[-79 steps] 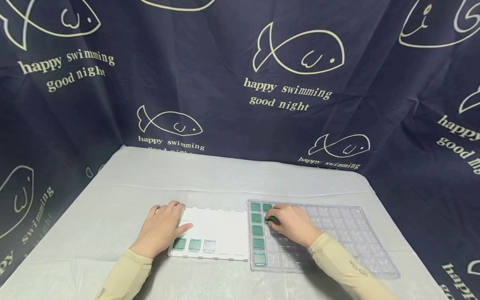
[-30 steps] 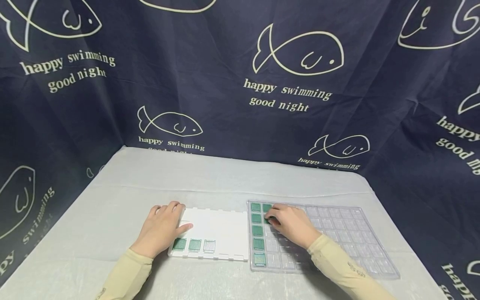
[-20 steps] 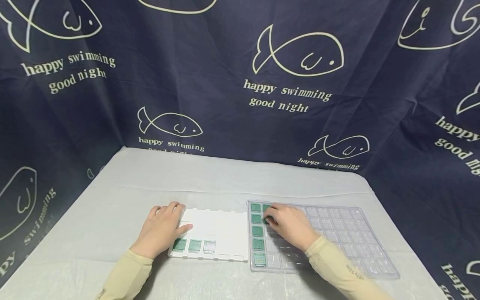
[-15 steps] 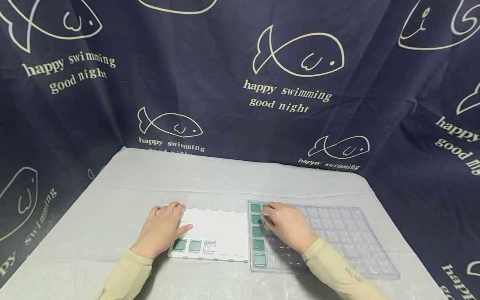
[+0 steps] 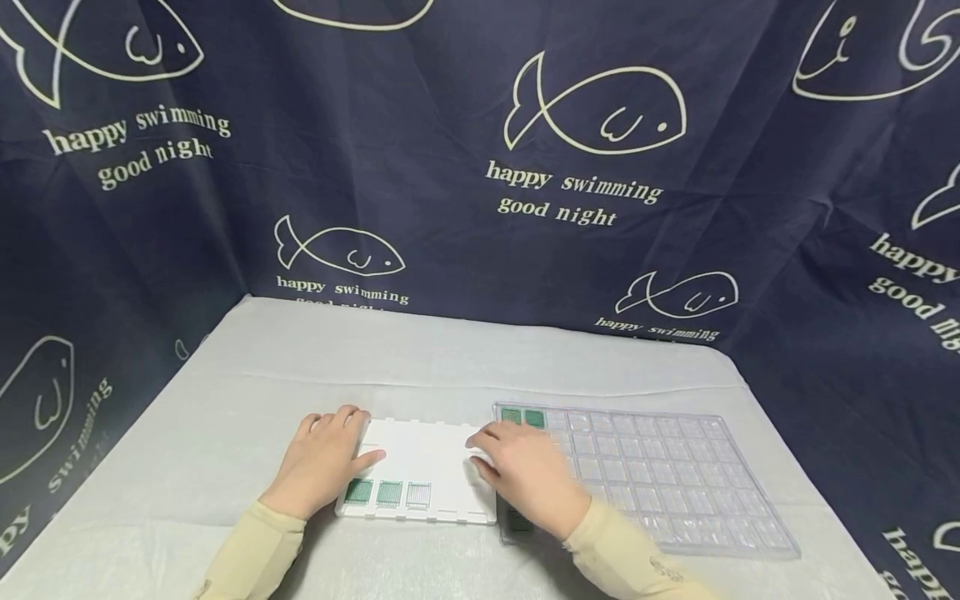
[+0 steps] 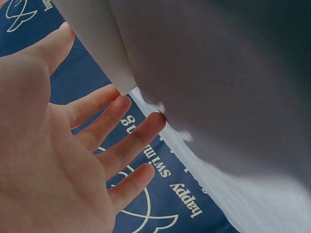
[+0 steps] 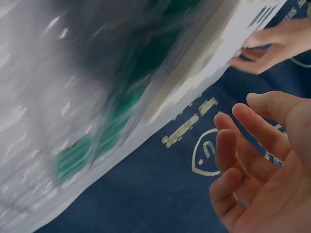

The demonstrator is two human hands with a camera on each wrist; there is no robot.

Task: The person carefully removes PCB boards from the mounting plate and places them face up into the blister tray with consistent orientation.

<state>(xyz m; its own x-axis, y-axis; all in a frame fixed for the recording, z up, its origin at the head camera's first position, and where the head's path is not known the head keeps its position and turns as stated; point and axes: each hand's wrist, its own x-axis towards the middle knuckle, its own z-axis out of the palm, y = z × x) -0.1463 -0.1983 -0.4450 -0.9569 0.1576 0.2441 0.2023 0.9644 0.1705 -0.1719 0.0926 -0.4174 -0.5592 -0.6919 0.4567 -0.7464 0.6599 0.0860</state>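
The white board (image 5: 427, 454) lies flat on the cloth-covered counter (image 5: 420, 354), a row of three green squares (image 5: 389, 493) along its near edge, starting at its near left corner; the third looks paler than the others. At the board's left edge rests the left hand (image 5: 322, 462) — fingers spread wide, tips at that edge, thumb over the board's top face. Above the board's right edge hangs the right hand (image 5: 528, 471), fingers lightly curved, a gap between thumb and forefinger, nothing seen in its grip. Just beside the board's right edge sits a clear compartment tray (image 5: 667, 475); in its cells nearest the board, two green pieces (image 5: 534, 418) show at the far end, another lies in shadow at the near end, and the right hand hides much of what is between. Beyond the board and counter hangs a dark blue cloth (image 5: 450, 167) with fish outlines and pale lettering
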